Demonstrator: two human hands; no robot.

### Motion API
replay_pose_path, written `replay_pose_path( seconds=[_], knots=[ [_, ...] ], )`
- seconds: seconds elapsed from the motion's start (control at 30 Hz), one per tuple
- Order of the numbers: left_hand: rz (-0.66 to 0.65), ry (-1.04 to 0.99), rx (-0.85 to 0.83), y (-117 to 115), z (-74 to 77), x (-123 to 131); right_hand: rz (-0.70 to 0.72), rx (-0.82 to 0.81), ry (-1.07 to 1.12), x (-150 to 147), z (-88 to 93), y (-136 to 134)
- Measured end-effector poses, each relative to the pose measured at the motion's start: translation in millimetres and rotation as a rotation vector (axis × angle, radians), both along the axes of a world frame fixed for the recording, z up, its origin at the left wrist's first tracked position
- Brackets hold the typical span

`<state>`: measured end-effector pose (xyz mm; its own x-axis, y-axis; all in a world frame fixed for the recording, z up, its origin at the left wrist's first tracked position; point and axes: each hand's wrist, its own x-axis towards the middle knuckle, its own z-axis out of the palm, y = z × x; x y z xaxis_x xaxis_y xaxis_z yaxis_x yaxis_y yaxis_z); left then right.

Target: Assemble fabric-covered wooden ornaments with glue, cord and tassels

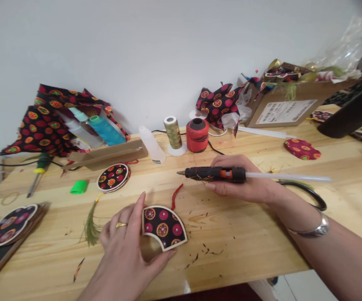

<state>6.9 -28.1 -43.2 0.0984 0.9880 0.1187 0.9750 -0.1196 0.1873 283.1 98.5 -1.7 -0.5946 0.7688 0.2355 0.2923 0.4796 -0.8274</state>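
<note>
Between the thumb and fingers of my left hand (126,246) is a fan-shaped ornament (163,228), black fabric with pink and orange flower circles inside a pale rim. A red cord (176,196) sticks out from its upper edge. My right hand (243,184) is wrapped round a black hot glue gun (215,174); its nozzle points left, above the table. From the gun's back end a long translucent glue stick (289,177) reaches to the right. Left of the fan, a round fabric ornament (113,177) with a green tassel (91,223) lies on the wood.
Thread spools, one gold (172,133) and one red (197,136), stand by the wall beside a translucent bottle (152,144). A cardboard box (281,104) of scraps is at back right. At left are a screwdriver (38,175), a green cap (78,187) and stacked flower-shaped ornaments (10,225).
</note>
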Motion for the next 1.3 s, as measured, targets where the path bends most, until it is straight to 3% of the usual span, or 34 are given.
replay_pose_path(
  seconds=[0.2,0.53,0.73,0.93,1.1,1.3],
  knots=[
    [-0.184,-0.042,-0.132,24.7,11.1,-9.5,0.000,0.023,0.005,-1.0,-1.5,-0.6],
    [-0.514,-0.110,-0.381,97.3,22.0,-19.7,0.001,0.060,0.043,-2.4,-1.0,1.6],
    [-0.677,-0.119,-0.401,109.5,23.1,-21.9,0.006,0.016,0.072,0.3,-0.8,3.9],
    [-0.666,-0.092,-0.427,102.8,23.5,-31.5,-0.001,-0.007,0.039,2.6,3.5,4.6],
    [-0.659,-0.096,-0.352,91.0,34.3,-39.6,-0.061,-0.064,0.005,3.7,5.2,3.8],
    [-0.298,-0.032,-0.107,37.3,40.2,-17.6,-0.040,-0.046,0.003,2.3,4.1,2.7]
  ],
)
